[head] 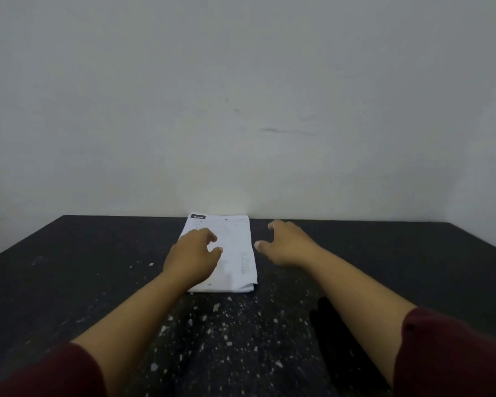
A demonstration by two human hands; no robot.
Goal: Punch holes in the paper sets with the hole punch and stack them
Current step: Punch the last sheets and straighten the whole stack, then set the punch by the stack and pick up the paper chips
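A pale grey plaster wall (241, 96) fills the upper half of the view, and below it runs the dark speckled stone bench (83, 267), dotted with small white flecks that may be punched-out paper bits. Against the wall, at the far middle of the bench, lies the white printed stack of paper sets (235, 247), flat, with its long side running away from the person. A dark, long object (341, 339) lies on the bench beneath the right forearm; it may be the hole punch, but it is too dim to tell. The stack looks light and floppy, with sheets likely to slide over one another, so I would take hold at its near short edge or clamp both long edges to keep it squared. The left hand (192, 253) reaches out over the stack's left half, fingers loosely curled, gripping nothing. The right hand (289, 243) hovers just beside the stack's right edge, fingers spread and bent, empty.
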